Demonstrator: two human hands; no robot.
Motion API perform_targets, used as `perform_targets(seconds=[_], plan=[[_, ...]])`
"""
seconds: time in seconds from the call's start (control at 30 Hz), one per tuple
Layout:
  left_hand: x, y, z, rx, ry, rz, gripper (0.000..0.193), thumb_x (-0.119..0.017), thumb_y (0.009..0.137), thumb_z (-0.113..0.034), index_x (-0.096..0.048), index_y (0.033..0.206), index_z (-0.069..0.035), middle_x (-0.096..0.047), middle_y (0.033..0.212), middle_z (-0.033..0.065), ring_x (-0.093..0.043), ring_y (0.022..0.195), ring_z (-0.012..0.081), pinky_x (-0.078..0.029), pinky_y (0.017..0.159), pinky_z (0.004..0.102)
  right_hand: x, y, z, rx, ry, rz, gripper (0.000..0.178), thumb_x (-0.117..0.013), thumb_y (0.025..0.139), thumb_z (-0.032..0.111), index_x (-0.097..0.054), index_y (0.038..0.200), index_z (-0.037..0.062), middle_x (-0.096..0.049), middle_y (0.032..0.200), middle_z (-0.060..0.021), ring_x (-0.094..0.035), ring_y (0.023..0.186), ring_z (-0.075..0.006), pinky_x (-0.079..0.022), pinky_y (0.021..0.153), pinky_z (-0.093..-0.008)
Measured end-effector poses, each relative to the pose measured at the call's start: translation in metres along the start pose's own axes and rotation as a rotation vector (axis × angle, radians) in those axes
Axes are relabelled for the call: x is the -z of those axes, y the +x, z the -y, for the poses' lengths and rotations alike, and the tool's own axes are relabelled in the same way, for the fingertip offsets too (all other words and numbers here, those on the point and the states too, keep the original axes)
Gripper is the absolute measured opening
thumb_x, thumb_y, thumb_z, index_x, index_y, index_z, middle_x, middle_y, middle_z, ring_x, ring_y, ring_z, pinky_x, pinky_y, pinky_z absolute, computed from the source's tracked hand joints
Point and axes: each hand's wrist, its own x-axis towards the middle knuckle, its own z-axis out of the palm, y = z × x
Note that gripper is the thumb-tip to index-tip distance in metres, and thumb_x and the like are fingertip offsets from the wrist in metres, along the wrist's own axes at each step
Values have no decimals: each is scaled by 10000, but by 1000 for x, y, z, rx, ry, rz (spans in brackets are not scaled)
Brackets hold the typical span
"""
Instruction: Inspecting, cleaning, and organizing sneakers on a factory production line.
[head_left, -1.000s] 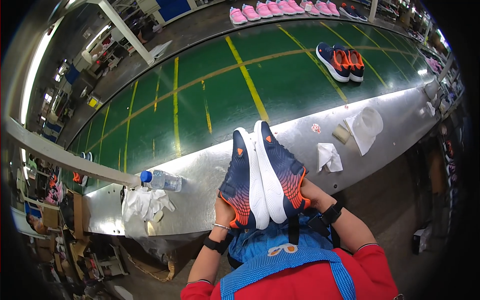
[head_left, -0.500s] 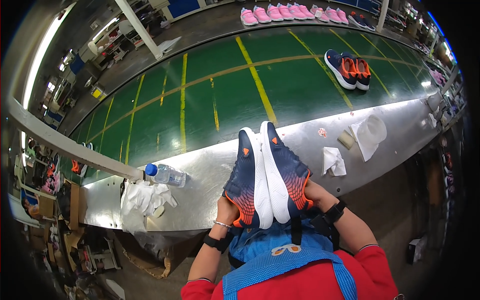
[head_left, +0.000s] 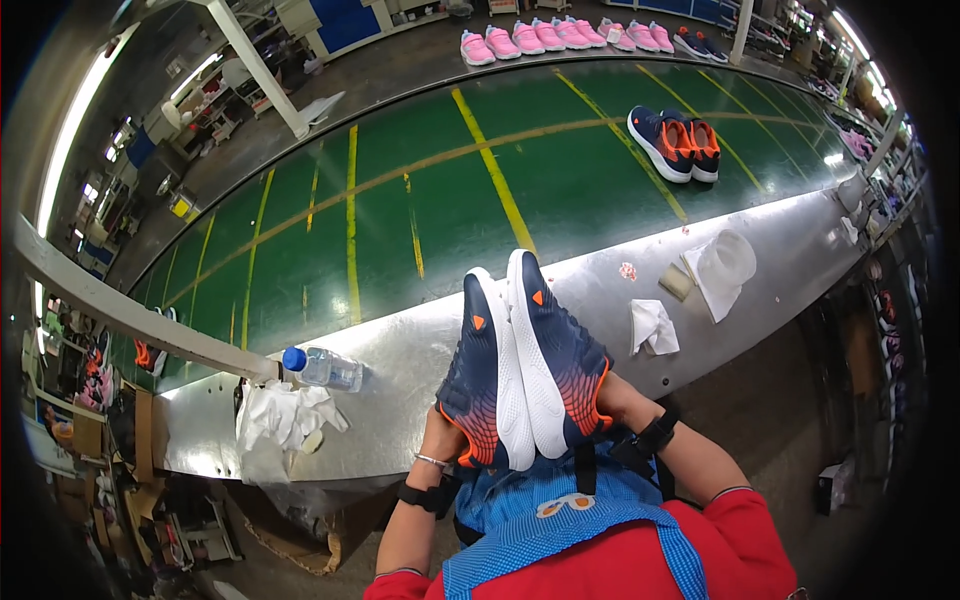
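Note:
Two navy sneakers with orange heels and white soles are held up in front of my chest, soles turned toward each other and touching, toes pointing away. My left hand grips the left sneaker at its heel opening, the fingers partly hidden inside it. My right hand has hold of the right sneaker the same way, its fingers also mostly hidden by the shoe. Both shoes hang over the near edge of the metal ledge.
Beyond the ledge lies a green conveyor belt carrying another navy-orange pair. A water bottle and crumpled white paper rest on the left; a white cloth, a block and a clear cup on the right. Pink shoes line the far side.
The view has shifted slightly, so the belt and ledge items appear a little lower and further left. Both hands still hold the two sneakers, tilted slightly differently.

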Motion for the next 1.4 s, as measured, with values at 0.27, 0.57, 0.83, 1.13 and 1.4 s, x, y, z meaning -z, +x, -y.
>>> perform_targets(seconds=[0.27, 0.57, 0.83, 1.13, 1.4], plan=[[2, -1, 1, -61, 123, 35, 407, -605, 819, -56, -503, 1204, 28, -578, 1196, 128, -548, 1102, 217, -435, 913, 303, -12, -18, 15, 263, -143, 28, 483, -577, 840, -1, -403, 1290, -24, -525, 1236, -117, -510, 1081, -175, -439, 898, -287], [-1, 2, -9, 6, 39, 18, 410, -604, 818, -59, -502, 1204, 35, -578, 1190, 143, -555, 1088, 218, -449, 885, 305, -12, -14, 11, 137, -67, -76, 363, -560, 827, 19, -522, 1185, -30, -614, 1102, -116, -576, 966, -192, -460, 843, -289], [-9, -12, -48, -37, 589, -282, 354, -645, 791, -74, -429, 1058, 10, -599, 990, 147, -600, 919, 228, -470, 796, 321, -6, -20, 7, 312, -396, -330, 378, -635, 724, 109, -498, 1053, -16, -609, 847, -237, -619, 830, -358, -470, 736, -387], [1, -14, -38, -89, 399, -99, 310, -542, 827, 28, -430, 1116, 29, -585, 1066, 119, -568, 975, 181, -448, 835, 285, 24, -31, 20, 492, -699, -219, 288, -522, 768, 35, -498, 1052, -3, -565, 893, -182, -586, 842, -320, -466, 740, -360], [3, -22, -38, -25, 347, -293, 339, -520, 850, -4, -420, 1172, 40, -516, 1138, 136, -529, 1005, 185, -435, 856, 291, 90, -14, 35, 678, -964, -1016, 194, -632, 736, 74, -624, 929, 64, -566, 855, -108, -558, 818, -272, -416, 796, -359]])
